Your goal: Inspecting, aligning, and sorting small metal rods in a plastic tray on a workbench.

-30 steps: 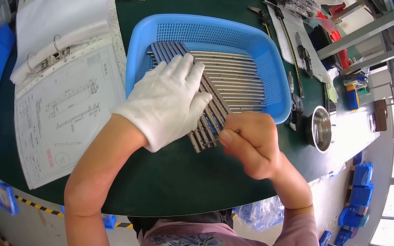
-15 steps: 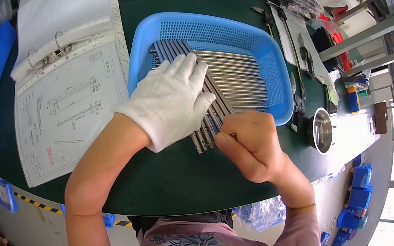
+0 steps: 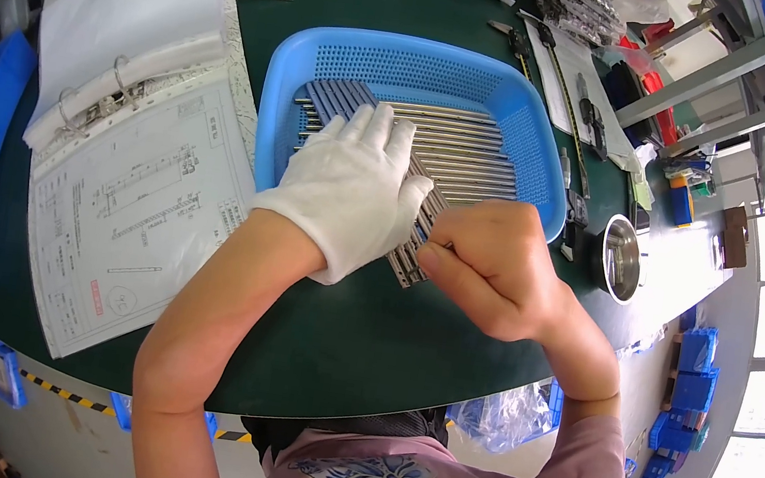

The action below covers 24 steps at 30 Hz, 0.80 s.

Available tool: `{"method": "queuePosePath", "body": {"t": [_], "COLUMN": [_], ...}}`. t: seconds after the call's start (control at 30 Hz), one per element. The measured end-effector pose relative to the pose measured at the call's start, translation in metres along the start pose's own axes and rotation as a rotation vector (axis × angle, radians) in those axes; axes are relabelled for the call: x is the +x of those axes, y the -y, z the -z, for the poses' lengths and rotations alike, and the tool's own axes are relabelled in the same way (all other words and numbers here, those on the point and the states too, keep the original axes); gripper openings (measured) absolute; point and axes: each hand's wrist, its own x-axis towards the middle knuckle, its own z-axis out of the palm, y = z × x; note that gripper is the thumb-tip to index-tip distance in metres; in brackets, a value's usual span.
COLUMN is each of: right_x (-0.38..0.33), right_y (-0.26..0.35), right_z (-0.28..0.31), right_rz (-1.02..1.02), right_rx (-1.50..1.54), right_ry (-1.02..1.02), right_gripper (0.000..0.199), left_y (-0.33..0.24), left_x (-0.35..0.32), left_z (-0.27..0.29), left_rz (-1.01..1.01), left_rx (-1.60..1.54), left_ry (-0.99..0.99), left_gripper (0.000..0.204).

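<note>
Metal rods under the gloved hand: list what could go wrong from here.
1. The metal rods stick out over the blue basket rim; if the gloved left hand lifts, they may slide onto the green table.
2. The right hand is bare and works at the rod ends, so it could get nicked.
</note>
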Motion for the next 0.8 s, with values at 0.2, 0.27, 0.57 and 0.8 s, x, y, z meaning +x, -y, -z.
{"method": "queuePosePath", "body": {"t": [0.2, 0.27, 0.57, 0.8], "right_x": [0.005, 0.007, 0.014, 0.016], "right_y": [-0.002, 0.000, 0.001, 0.001], "right_z": [-0.005, -0.004, -0.005, -0.004], "right_rz": [-0.035, -0.038, -0.031, -0.163], "right_rx": [-0.035, -0.044, -0.134, 0.054], "right_ry": [-0.024, -0.014, 0.059, 0.071], "right_gripper": [0.020, 0.020, 0.017, 0.017], "left_y": [-0.002, -0.001, 0.001, 0.001], "left_x": [-0.001, -0.001, -0.003, -0.004], "left_z": [0.004, 0.002, -0.003, 0.003], "left_rz": [0.025, 0.023, -0.021, -0.033], "left_rx": [-0.044, -0.052, -0.011, -0.007], "left_ry": [0.009, -0.001, -0.058, -0.016], "left_gripper": [0.059, 0.059, 0.058, 0.058]}}
